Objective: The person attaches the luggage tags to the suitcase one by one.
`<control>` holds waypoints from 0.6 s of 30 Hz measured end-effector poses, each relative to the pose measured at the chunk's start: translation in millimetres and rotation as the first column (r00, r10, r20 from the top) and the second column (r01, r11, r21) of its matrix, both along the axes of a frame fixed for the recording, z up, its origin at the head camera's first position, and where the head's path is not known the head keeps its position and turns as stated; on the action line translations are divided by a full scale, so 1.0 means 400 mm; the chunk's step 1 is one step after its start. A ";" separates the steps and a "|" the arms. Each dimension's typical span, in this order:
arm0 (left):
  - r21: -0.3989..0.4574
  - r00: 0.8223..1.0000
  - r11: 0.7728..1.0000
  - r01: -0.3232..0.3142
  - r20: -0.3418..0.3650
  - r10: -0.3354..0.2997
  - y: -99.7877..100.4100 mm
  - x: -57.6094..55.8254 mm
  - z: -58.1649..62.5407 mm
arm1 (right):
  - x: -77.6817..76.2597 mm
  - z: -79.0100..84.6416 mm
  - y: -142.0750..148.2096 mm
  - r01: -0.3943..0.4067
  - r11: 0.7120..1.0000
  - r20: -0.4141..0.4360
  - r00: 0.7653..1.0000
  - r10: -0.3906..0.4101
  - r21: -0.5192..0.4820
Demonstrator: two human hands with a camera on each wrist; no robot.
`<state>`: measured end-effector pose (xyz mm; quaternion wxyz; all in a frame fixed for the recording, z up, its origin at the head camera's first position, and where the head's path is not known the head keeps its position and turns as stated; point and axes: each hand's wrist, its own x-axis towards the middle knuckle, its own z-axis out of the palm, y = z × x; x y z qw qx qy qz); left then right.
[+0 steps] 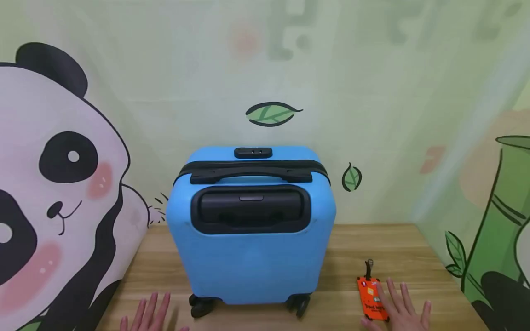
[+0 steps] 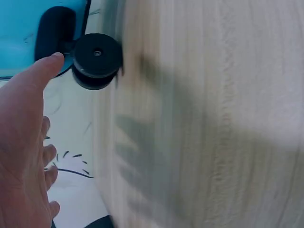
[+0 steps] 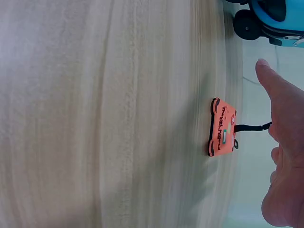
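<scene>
A light-blue hard-shell suitcase (image 1: pixel 252 266) stands upright on its black wheels, its black carry handle (image 1: pixel 252 173) folded flat and the pull handle (image 1: pixel 250 207) sunk in its recess. To its right an orange luggage tag (image 1: pixel 370 296) with a black strap lies on the table. My left hand (image 1: pixel 146 317) hovers at the lower left, fingers spread, near a suitcase wheel (image 2: pixel 97 54) but holding nothing. Over the tag's right edge in the head view is my right hand (image 1: pixel 399 308), fingers extended. The right wrist view shows a gap between that hand and the tag (image 3: pixel 222 127).
The wood-grain table (image 1: pixel 372 243) runs back to a pale green backdrop (image 1: pixel 372 92) printed with leaves, bamboo and a large panda (image 1: pixel 83 220). A black combination lock (image 1: pixel 253 152) sits on top of the suitcase.
</scene>
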<state>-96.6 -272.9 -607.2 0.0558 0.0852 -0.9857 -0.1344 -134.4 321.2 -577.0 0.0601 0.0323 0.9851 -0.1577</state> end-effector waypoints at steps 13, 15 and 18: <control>-0.062 0.989 0.995 0.084 -0.119 -0.091 -0.003 -0.019 0.281 | -0.027 0.042 0.003 -0.101 0.994 -0.134 0.986 0.104 0.027; -0.065 0.985 0.992 0.104 -0.132 -0.111 0.000 -0.025 0.343 | -0.033 0.049 0.001 -0.112 0.993 -0.152 0.982 0.115 0.032; -0.092 0.964 0.987 0.135 -0.220 -0.152 0.011 -0.034 0.426 | -0.041 0.064 -0.005 -0.123 0.992 -0.180 0.975 0.127 0.029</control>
